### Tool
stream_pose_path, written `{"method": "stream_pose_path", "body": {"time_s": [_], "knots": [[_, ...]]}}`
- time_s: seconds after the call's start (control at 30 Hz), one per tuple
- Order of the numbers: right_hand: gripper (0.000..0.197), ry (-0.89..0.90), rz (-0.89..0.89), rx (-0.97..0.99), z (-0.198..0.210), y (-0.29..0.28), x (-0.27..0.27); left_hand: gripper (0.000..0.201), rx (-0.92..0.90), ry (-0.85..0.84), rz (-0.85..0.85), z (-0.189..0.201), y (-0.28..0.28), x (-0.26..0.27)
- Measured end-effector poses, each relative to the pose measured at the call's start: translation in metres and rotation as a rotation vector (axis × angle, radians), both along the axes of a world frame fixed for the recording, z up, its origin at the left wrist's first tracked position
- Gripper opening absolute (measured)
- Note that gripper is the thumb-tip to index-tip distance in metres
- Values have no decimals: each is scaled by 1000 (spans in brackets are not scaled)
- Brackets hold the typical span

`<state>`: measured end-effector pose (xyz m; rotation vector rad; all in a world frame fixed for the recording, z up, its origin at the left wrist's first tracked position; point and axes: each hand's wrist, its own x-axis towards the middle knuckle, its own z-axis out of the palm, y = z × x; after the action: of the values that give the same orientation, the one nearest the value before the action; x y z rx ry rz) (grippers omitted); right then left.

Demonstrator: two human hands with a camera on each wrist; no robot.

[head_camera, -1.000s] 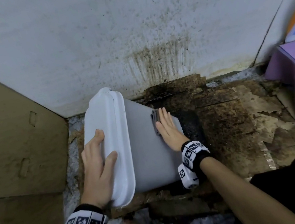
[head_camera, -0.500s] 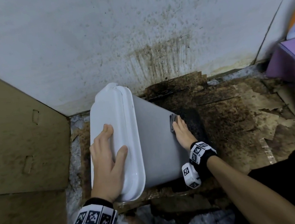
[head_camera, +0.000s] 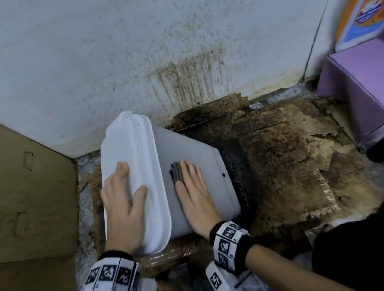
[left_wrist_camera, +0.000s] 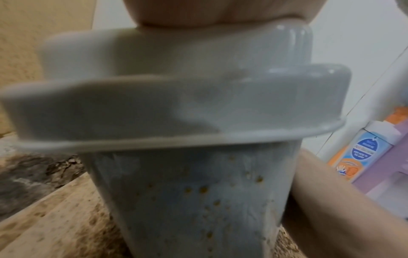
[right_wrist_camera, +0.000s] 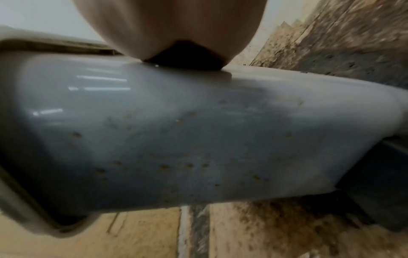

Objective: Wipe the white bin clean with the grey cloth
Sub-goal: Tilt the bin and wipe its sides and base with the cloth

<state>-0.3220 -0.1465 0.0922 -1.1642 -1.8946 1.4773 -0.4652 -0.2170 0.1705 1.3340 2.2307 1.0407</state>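
Bin (head_camera: 198, 168) lies tipped on its side on the stained floor (head_camera: 284, 158), lid end toward nine o'clock, base toward three. Left hand (head_camera: 121, 207) rests flat on the lid (head_camera: 123, 149), fingers straight. Right hand (head_camera: 194, 193) presses the grey cloth (head_camera: 176, 171) flat against the upper wall, fingers straight; cloth pokes out toward nine o'clock. Brown specks dot the near wall in both wrist views.
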Motion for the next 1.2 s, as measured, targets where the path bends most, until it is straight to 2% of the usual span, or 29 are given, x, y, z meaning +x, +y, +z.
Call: {"method": "stream_pose_path", "body": {"time_s": [0.2,0.43,0.57,0.7,0.8,1.03,1.13,1.2], "knots": [[56,-39,-18,19,-39,12,27,61,14,18,-12,0,4,6],[56,-175,-228,-330,-89,28,59,63,17,10,-8,0,3,7],[58,-198,-320,-354,-98,31,50,62,10,18,-7,-1,2,6],[56,-213,-306,-312,-90,32,47,62,2,13,-2,0,2,5],[54,-204,-251,-228,-69,25,39,63,3,24,-7,2,3,7],[56,-20,-128,-59,-2,-4,9,64,7,48,3,4,6,12],[55,71,-108,4,7,-11,3,66,14,59,2,4,5,12],[48,155,-156,-7,8,-12,6,67,17,62,1,4,5,12]]}}
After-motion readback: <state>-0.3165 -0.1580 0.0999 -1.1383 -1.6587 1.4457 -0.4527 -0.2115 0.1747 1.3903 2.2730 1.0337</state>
